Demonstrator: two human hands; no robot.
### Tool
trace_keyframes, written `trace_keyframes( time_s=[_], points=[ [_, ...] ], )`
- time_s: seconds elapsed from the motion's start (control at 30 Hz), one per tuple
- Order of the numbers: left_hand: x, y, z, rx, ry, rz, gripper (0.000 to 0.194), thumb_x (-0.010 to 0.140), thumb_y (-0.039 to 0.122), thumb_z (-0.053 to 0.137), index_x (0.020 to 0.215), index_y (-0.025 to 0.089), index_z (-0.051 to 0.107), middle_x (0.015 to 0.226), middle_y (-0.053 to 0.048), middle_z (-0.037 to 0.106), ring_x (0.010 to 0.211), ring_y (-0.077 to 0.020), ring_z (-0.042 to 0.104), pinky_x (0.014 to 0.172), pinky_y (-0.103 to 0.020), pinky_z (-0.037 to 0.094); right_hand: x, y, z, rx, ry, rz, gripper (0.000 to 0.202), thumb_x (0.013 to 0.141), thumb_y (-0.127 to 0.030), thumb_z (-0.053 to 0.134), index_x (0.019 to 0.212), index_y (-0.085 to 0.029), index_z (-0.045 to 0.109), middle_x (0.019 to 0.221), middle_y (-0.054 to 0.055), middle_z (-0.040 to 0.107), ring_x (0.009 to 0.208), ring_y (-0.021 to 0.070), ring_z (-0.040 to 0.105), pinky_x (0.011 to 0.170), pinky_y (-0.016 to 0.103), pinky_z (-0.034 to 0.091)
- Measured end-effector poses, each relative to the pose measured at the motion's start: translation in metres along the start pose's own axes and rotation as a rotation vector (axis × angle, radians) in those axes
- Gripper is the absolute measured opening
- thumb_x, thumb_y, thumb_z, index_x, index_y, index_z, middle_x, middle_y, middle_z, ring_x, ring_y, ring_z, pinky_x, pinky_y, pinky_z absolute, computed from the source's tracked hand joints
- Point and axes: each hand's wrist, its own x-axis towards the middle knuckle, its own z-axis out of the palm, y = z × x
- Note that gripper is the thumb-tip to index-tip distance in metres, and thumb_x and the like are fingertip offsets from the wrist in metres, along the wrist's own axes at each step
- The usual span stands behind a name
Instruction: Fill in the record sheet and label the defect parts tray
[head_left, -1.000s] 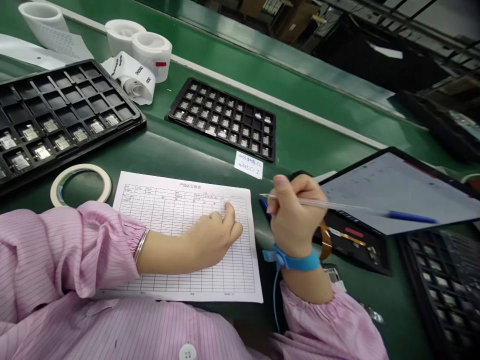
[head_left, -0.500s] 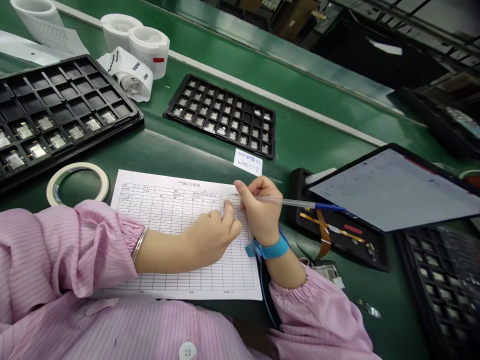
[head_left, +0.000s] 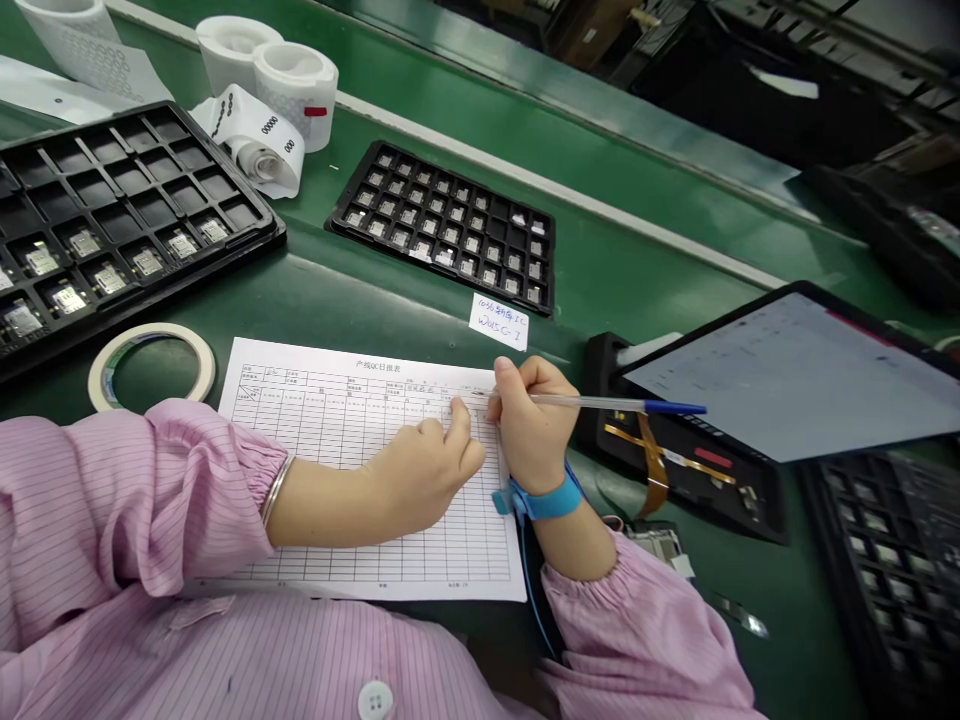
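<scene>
A printed form (head_left: 337,520) with a table grid lies on the green bench in front of me. My right hand (head_left: 536,420) is closed round a clear pen (head_left: 622,403) with a blue cap end, its tip at the form's upper right edge. A blue strap circles that wrist. My left hand (head_left: 420,470) rests on the middle of the form, index finger stretched towards the top rows and the other fingers curled; nothing shows in it. A small handwritten label (head_left: 499,322) lies just above the form.
Black trays of small metal parts (head_left: 277,235) stand at the back left and centre. A tape roll (head_left: 201,375) lies left, label rolls (head_left: 296,95) behind it. At the right are a tilted screen (head_left: 795,370), an opened device (head_left: 705,500) and another tray (head_left: 885,560).
My right hand and the pen have moved slightly to the right along the top of the form. My left hand has hardly moved. The view has shifted a little.
</scene>
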Motion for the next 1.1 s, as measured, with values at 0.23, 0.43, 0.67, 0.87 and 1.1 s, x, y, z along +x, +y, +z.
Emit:
trace_keyframes(
  time_s=[0.23, 0.43, 0.67, 0.87, 1.1],
  points=[
    [-0.0003, -0.0008, -0.0020, -0.013, -0.010, -0.001, 0.022, 0.085, 0.011, 0.036, 0.102, 0.007, 0.048, 0.140, -0.029, 0.037, 0.065, -0.0162, 0.055, 0.045, -0.025, 0.036, 0.0006, 0.0007, -0.0009, 0.024, -0.017, 0.017, 0.044, 0.084, -0.041, 0.063, 0.055, -0.022, 0.035, 0.038, -0.007, 0.042, 0.034, 0.0072, 0.036, 0.039, 0.023, 0.030],
    [0.0000, -0.0007, -0.0011, -0.026, -0.013, 0.001, 0.023, 0.085, 0.011, 0.035, 0.104, 0.007, 0.047, 0.140, -0.030, 0.037, 0.065, -0.0161, 0.054, 0.045, -0.026, 0.037, 0.0015, 0.0007, -0.0009, 0.030, 0.004, 0.023, 0.043, 0.083, -0.044, 0.064, 0.057, -0.022, 0.037, 0.039, -0.007, 0.041, 0.034, 0.0075, 0.035, 0.038, 0.024, 0.029],
    [-0.0003, -0.0005, -0.0010, -0.015, -0.006, -0.001, 0.022, 0.085, 0.012, 0.036, 0.103, 0.007, 0.048, 0.140, -0.030, 0.037, 0.064, -0.0157, 0.054, 0.045, -0.026, 0.036, 0.0007, -0.0024, 0.0010, 0.027, 0.022, 0.006, 0.041, 0.077, -0.038, 0.071, 0.057, -0.023, 0.039, 0.040, -0.007, 0.046, 0.035, 0.0085, 0.039, 0.040, 0.025, 0.032],
    [-0.0003, 0.0000, -0.0013, -0.014, 0.003, -0.003, 0.021, 0.085, 0.010, 0.036, 0.101, 0.008, 0.048, 0.139, -0.029, 0.039, 0.062, -0.0147, 0.053, 0.046, -0.026, 0.036, 0.0002, -0.0008, 0.0003, 0.040, 0.028, 0.025, 0.043, 0.084, -0.038, 0.063, 0.056, -0.022, 0.035, 0.039, -0.006, 0.045, 0.035, 0.0079, 0.039, 0.040, 0.023, 0.031],
    [0.0000, -0.0001, -0.0005, -0.008, 0.003, -0.005, 0.021, 0.084, 0.010, 0.036, 0.101, 0.009, 0.048, 0.140, -0.029, 0.038, 0.061, -0.0148, 0.052, 0.045, -0.026, 0.035, -0.0023, -0.0024, 0.0012, -0.049, -0.024, -0.040, 0.043, 0.084, -0.031, 0.062, 0.052, -0.022, 0.035, 0.040, -0.006, 0.043, 0.037, 0.0091, 0.038, 0.043, 0.027, 0.034]
  ],
)
